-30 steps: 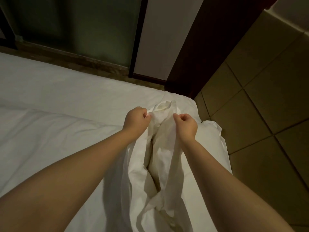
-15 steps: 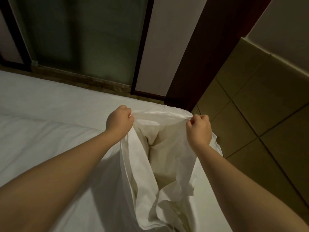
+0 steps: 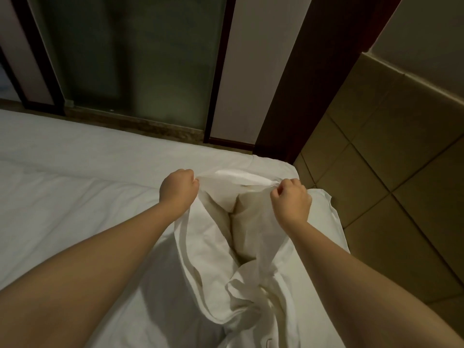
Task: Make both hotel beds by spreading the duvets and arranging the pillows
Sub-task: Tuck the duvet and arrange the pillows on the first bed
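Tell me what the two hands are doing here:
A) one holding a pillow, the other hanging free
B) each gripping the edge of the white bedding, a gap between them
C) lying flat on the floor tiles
B: the left hand and the right hand each have fingers curled round the edge of the white bedding, which stretches between them over the corner of the bed.

Bed (image 3: 100, 141) and duvet (image 3: 213, 285) beyond frame edges

Duvet (image 3: 226, 259): white cloth, matt, creased. Bed sheet (image 3: 75, 151): white cloth, smooth. Floor tiles (image 3: 376, 197): glazed, faint sheen. Door panel (image 3: 140, 59): frosted glass
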A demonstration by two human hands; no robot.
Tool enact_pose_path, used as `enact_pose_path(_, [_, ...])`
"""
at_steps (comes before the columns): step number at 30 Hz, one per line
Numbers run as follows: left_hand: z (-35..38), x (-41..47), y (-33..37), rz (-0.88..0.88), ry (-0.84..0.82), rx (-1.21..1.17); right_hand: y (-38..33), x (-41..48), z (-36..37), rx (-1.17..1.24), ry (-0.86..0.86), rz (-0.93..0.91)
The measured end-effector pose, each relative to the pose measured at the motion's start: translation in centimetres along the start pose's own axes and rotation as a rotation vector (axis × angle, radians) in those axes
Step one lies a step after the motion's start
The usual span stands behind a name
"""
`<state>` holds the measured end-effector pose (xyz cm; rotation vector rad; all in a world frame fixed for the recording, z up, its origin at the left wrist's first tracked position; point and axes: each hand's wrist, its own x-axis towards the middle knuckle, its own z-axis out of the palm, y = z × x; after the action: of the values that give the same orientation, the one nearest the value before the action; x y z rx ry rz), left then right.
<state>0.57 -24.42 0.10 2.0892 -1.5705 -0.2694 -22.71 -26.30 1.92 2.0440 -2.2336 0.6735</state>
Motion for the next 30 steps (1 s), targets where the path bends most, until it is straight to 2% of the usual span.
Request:
enact_pose_path(6, [0.5, 0.1, 0.8, 0.045, -0.016, -0.087, -2.5, 0.3, 0.6, -0.118, -0.119, -0.187])
enact_pose_path(9, [0.5, 0.5, 0.7, 0.013, -0.001, -0.120, -3.6, 0.9, 1.2, -0.247, -0.205, -0.348])
enact_pose_path(12, [0.3, 1.2, 0.5, -0.031, 0.027, -0.209, -4.2, 1.3, 1.6, -0.257, -0.256, -0.465])
enact_pose_path(14, [0.1, 1.5, 1.0, -0.002, 0.041, -0.267, -4.8, 1.6, 1.9, -0.303, -0.299, -0.535])
enact_pose_path(18, [-0.4, 2.3, 2.5, 0.054, 0.077, -0.309, -6.0, 3.0, 1.9, -0.366, -0.248, -0.617])
enact_pose_path(24, [-0.5, 2.9, 2.4, 0.111, 0.070, -0.334, -5.8, 8.9, -0.7, -0.444, -0.021, -0.547])
enact_pose_path(27, [-0.3, 2.6, 3.1, 0.155, 0.065, -0.350, -6.5, 10.8, -1.4, -0.497, -0.067, -0.652])
enact_pose_path(30, [-0.3, 2.6, 3.4, 0.156, 0.074, -0.336, -7.6, 11.0, -1.4, -0.379, -0.193, -0.759])
